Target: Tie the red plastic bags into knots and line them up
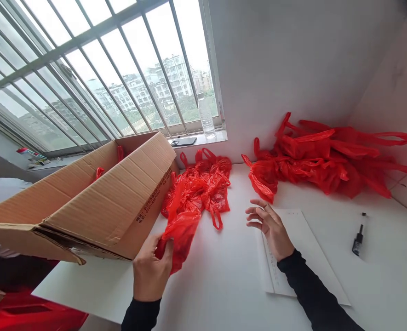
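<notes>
My left hand [153, 264] pinches a red plastic bag [184, 230] above the white table, just right of the cardboard box. Behind that bag lies a pile of crumpled red plastic bags [206, 184], some with their loop handles sticking up. Over the paper pad [306, 248] my right hand [267, 225] hovers with fingers apart and nothing in them. Beyond it, against the wall, rests a larger heap of red plastic bags [313, 156].
The long open cardboard box [117, 197] fills the left side, with bits of red bag inside. A clear plastic bottle [206, 117] and a phone [184, 141] stand on the windowsill. A small black bottle [358, 241] lies at the right. A red container [34, 312] sits below the table edge.
</notes>
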A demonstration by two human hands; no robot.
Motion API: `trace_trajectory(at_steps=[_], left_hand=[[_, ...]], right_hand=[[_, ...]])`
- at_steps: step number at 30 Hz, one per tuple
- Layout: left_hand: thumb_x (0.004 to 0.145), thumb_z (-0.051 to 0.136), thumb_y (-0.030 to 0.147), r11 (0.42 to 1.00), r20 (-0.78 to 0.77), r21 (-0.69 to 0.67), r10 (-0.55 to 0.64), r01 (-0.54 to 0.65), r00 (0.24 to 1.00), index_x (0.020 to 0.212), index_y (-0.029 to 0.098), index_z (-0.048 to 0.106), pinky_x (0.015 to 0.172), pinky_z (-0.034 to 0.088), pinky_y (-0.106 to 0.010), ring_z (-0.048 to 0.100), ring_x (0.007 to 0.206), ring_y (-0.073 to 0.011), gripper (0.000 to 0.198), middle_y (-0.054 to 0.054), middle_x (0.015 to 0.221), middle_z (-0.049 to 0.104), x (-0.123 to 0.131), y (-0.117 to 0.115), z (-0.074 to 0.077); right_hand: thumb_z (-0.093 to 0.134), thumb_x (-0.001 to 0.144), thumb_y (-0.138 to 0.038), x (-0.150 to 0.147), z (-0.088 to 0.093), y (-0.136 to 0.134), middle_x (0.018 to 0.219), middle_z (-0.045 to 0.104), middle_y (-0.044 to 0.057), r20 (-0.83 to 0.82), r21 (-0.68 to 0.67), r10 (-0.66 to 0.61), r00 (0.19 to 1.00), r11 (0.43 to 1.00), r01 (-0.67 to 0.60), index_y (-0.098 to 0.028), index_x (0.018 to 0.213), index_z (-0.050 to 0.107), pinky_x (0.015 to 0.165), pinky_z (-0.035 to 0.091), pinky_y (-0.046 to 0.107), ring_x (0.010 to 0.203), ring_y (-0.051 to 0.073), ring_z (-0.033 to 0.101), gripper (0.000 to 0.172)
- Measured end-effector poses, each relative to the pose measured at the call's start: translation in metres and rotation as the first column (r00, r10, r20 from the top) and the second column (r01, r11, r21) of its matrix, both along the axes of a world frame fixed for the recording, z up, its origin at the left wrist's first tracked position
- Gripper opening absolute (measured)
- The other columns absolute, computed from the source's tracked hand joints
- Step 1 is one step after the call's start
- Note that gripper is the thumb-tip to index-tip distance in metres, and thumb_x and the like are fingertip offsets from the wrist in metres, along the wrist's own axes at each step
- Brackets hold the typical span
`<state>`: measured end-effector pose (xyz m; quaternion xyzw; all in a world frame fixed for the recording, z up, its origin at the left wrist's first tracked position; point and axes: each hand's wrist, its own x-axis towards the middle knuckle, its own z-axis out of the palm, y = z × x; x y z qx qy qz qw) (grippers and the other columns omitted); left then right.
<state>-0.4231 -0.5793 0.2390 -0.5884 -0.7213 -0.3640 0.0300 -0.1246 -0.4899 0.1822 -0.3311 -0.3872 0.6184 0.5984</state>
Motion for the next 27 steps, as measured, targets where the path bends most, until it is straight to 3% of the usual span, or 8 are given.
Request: trace_trajectory(at_steps=[2,5,11,17,19,22,25,27], left_hand=[[0.09,0.055,0.038,0.995,-0.07,0.02,0.099,-0.098,0.993,0.108,0.021,0.066,0.084,0.05,-0.038,0.064,0.093,-0.0255,0.028,-0.007,0.101,0.068,-0.018,0.006,-0.008],[0.086,0.055,0.033,0.997,-0.149,-0.047,0.061,-0.069,0.987,0.13,0.018,0.059,0.095,0.049,-0.047,0.062,0.107,-0.0313,0.047,-0.013,0.115,0.065,-0.032,0.013,-0.027],[0.091,0.054,0.035,0.976,-0.258,-0.124,-0.204,0.177,0.944,0.124,0.024,0.068,0.096,0.052,-0.049,0.063,0.11,-0.03,0.037,-0.011,0.119,0.068,-0.045,0.012,-0.044],[0.091,0.058,0.043,0.835,-0.286,-0.383,-0.514,0.396,0.809,0.138,0.033,0.059,0.11,0.045,-0.056,0.045,0.141,-0.0351,0.048,-0.008,0.149,0.054,-0.066,-0.008,-0.063],[0.095,0.052,0.041,0.833,-0.253,-0.41,-0.495,0.372,0.831,0.147,0.034,0.048,0.115,0.037,-0.058,0.037,0.146,-0.0328,0.052,-0.005,0.156,0.046,-0.074,-0.017,-0.078],[0.1,0.041,0.039,0.905,-0.203,-0.345,-0.33,0.248,0.922,0.147,0.029,0.05,0.119,0.029,-0.06,0.034,0.148,-0.0311,0.049,-0.007,0.156,0.045,-0.083,-0.024,-0.094],[0.099,0.04,0.043,0.976,-0.116,-0.209,-0.091,0.065,0.989,0.146,0.018,0.05,0.118,0.031,-0.059,0.035,0.147,-0.0325,0.054,-0.015,0.152,0.049,-0.082,-0.024,-0.093],[0.097,0.044,0.042,0.993,-0.076,-0.114,-0.041,0.032,0.996,0.146,0.017,0.049,0.118,0.034,-0.055,0.038,0.146,-0.0302,0.055,-0.015,0.15,0.051,-0.075,-0.023,-0.084]], right_hand=[[0.063,0.091,-0.045,-0.001,-0.001,0.0,0.099,0.067,0.006,0.009,-0.007,0.004,1.0,1.0,-0.004,-0.025,0.121,0.06,0.078,0.055,0.036,0.087,0.02,0.06,0.036],[0.063,0.091,-0.044,-0.001,-0.001,0.0,0.097,0.067,0.005,0.026,-0.014,0.012,1.0,1.0,-0.012,-0.026,0.121,0.06,0.077,0.055,0.036,0.085,0.019,0.06,0.035],[0.062,0.092,-0.044,0.0,-0.001,-0.001,0.095,0.065,0.004,0.064,-0.028,0.016,0.998,1.0,-0.014,-0.026,0.121,0.059,0.078,0.055,0.036,0.083,0.018,0.059,0.035],[0.064,0.091,-0.046,-0.001,-0.003,-0.001,0.094,0.066,0.004,0.108,-0.044,0.031,0.994,0.999,-0.027,-0.025,0.123,0.059,0.078,0.055,0.037,0.082,0.019,0.06,0.038],[0.064,0.09,-0.046,-0.001,-0.005,0.0,0.094,0.066,0.004,0.122,-0.052,0.038,0.992,0.998,-0.032,-0.025,0.123,0.058,0.078,0.055,0.037,0.081,0.019,0.06,0.039],[0.064,0.09,-0.046,0.0,-0.009,0.001,0.094,0.066,0.004,0.14,-0.057,0.051,0.989,0.997,-0.043,-0.025,0.124,0.058,0.078,0.055,0.037,0.08,0.018,0.061,0.04],[0.065,0.09,-0.047,-0.001,-0.012,0.001,0.093,0.066,0.004,0.168,-0.061,0.058,0.984,0.997,-0.048,-0.025,0.125,0.058,0.078,0.054,0.036,0.08,0.018,0.061,0.042],[0.066,0.089,-0.047,-0.002,-0.015,-0.001,0.091,0.066,0.003,0.184,-0.064,0.047,0.982,0.997,-0.036,-0.025,0.124,0.058,0.077,0.055,0.036,0.078,0.018,0.061,0.042]])
